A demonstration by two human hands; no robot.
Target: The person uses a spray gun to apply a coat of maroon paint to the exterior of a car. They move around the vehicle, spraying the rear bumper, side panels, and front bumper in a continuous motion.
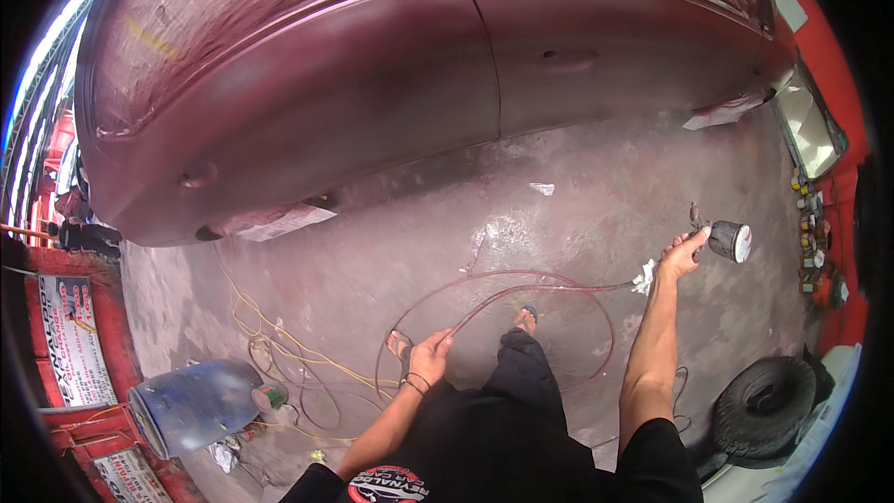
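Observation:
My right hand [683,254], arm stretched out to the right, is closed round the handle of a paint spray gun [729,240] with a dark cup. Below that hand, a crumpled white rag [643,277] is wrapped about the hose end. A dark red air hose [521,290] runs from there to my left hand [429,358], whose fingers are closed on it in front of my body. The rest of the hose loops over the floor by my feet. Ahead stands a car [400,74] coated in dull maroon, apart from both hands, with sheeting over its windows [251,9].
Masking paper covers the wheels [284,221]. A blue drum [197,405] lies at lower left near tangled yellow cord [303,354]. To the right are a tyre [765,405], several paint cans [812,233] and a glass panel [806,126] leaning on the red wall.

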